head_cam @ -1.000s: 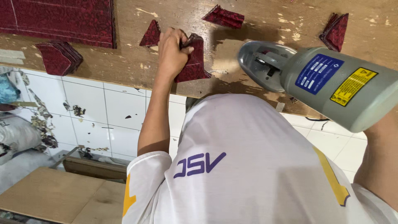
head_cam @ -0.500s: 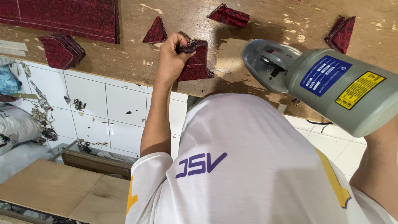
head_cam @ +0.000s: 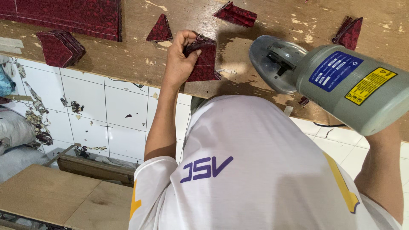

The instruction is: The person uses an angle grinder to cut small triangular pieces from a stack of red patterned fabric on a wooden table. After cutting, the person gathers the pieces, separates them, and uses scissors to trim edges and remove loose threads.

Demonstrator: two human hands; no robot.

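My left hand (head_cam: 179, 64) is closed on a small stack of dark red patterned fabric pieces (head_cam: 208, 66) at the near edge of the worn wooden table (head_cam: 128, 59); my thumb and fingers pinch its upper left corner. A grey electric fabric cutting machine (head_cam: 341, 85) with blue and yellow labels stands on the table to the right, its round base near the stack. My right forearm (head_cam: 381, 170) rises to the machine, and the machine hides that hand.
More red cut pieces lie on the table: a triangle (head_cam: 159, 30), a scrap (head_cam: 235, 14), another (head_cam: 349, 32), a stack (head_cam: 59, 47) and a large layered sheet (head_cam: 64, 15). Below are white floor tiles with scraps and a wooden board (head_cam: 47, 196).
My left hand has gone from resting on the fabric stack to pinching its corner with curled fingers. The cutting machine has hardly moved.
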